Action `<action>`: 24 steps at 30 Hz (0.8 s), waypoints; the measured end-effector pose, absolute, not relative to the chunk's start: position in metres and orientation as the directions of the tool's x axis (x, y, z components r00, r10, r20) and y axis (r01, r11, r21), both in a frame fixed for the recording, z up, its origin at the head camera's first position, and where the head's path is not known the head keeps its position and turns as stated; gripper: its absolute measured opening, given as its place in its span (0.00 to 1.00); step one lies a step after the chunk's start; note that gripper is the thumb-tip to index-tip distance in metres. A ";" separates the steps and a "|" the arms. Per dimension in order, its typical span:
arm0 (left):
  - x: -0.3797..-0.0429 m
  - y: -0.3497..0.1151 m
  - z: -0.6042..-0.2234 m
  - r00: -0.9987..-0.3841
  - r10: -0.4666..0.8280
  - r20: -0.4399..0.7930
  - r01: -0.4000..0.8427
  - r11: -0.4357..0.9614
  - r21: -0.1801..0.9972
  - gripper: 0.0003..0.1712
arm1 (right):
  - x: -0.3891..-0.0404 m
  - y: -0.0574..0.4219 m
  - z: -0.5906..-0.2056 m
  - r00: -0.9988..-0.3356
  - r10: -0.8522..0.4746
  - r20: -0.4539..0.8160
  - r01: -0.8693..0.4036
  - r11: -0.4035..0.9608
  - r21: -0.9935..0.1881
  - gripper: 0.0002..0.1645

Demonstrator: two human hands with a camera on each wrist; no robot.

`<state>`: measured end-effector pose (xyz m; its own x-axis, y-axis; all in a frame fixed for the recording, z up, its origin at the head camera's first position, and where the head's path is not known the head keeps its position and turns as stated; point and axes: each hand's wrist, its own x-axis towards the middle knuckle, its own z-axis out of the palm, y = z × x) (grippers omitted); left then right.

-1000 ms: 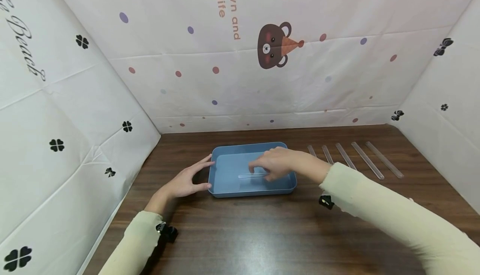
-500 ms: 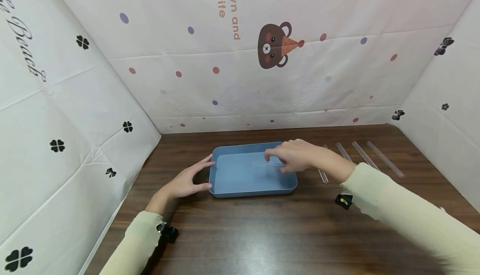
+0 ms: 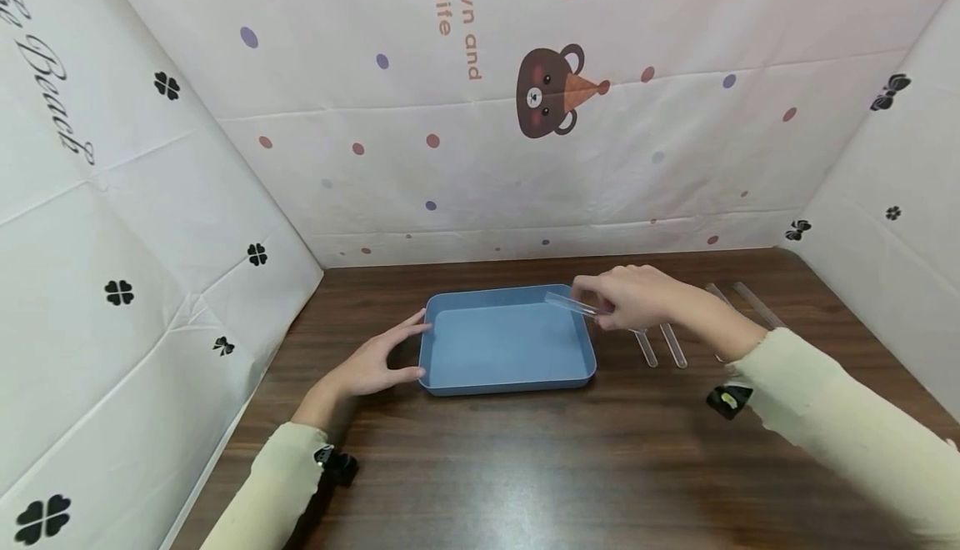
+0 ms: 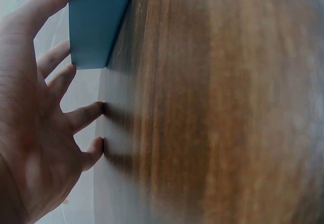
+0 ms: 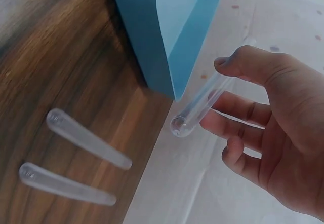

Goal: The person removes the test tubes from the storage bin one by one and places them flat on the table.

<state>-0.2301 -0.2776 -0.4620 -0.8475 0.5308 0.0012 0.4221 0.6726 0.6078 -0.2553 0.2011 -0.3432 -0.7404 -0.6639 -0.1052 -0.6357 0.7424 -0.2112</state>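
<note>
My right hand [image 3: 637,296] pinches a clear test tube [image 3: 570,303] between thumb and fingers, above the right end of the blue tray [image 3: 510,387]. In the right wrist view, the rounded end of the tube [image 5: 190,117] sticks out below the thumb, close to the corner of the tray [image 5: 147,41]. My left hand [image 3: 367,364] rests at the tray's left end, thumb and fingers spread straight along its rim. From the left wrist view, some fingers of the hand [image 4: 45,112] touch the tray's wall [image 4: 93,26] while others reach down to the tabletop.
More clear test tubes lie on the brown wooden table [image 3: 480,467] right of the tray, such as one tube [image 3: 672,346] beside the right wrist and one [image 3: 757,304] farther right. The right forearm partly covers them. White printed sheets [image 3: 420,175] wall the back and sides.
My right hand has risen out of the tray and moved right and back, carrying the test tube from the tray's floor up over its right end. The left hand stays put.
</note>
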 end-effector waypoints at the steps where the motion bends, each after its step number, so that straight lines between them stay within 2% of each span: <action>1: -0.230 -0.278 -0.462 -0.848 0.530 0.000 0.421 0.673 0.608 0.46 | -0.255 0.205 -0.343 -0.749 -0.655 -0.104 -0.626 0.750 -0.215 0.23; 11: -0.230 -0.278 -0.462 -0.852 0.523 -0.001 0.414 0.675 0.611 0.46 | -0.257 0.255 -0.348 -0.822 -0.559 -0.108 -0.525 0.818 -0.237 0.23; 24: -0.231 -0.279 -0.463 -0.847 0.532 0.011 0.429 0.670 0.606 0.46 | -0.255 0.320 -0.358 -0.885 -0.444 -0.138 -0.404 0.882 -0.243 0.25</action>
<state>-0.2310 -0.2787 -0.4628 -0.8465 0.5322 0.0107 0.4290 0.6701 0.6057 -0.2549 0.3203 -0.3577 -0.8854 -0.4439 -0.1377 -0.4044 0.8818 -0.2426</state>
